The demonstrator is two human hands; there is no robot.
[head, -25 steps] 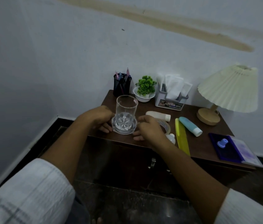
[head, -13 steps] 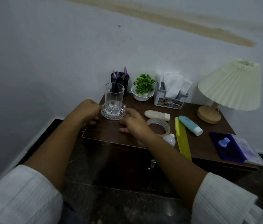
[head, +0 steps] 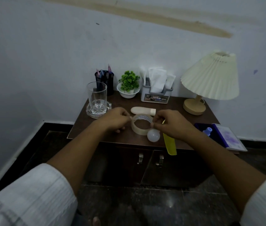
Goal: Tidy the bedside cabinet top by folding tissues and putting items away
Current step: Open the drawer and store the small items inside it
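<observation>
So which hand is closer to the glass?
The left. The left hand is just in front of the glass, pinching the near side of the tape. The right hand pinches the tape's other side, farther from the glass.

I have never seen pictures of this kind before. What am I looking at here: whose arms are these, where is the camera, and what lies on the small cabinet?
There is no machine here. A person wears a wide-angle camera on the head. It looks forward and down, so the two arms are the person's own. The left hand and the right hand each pinch one side of a tape roll with their fingers. The roll seems to sit on the brown cabinet top. At the left, a glass stands on a clear saucer. Behind are a pen holder, a green plant, a tissue box and a lamp. Nearer lie a cream tube, a white ball, a yellow strip overhanging the front edge, and a blue book.
</observation>
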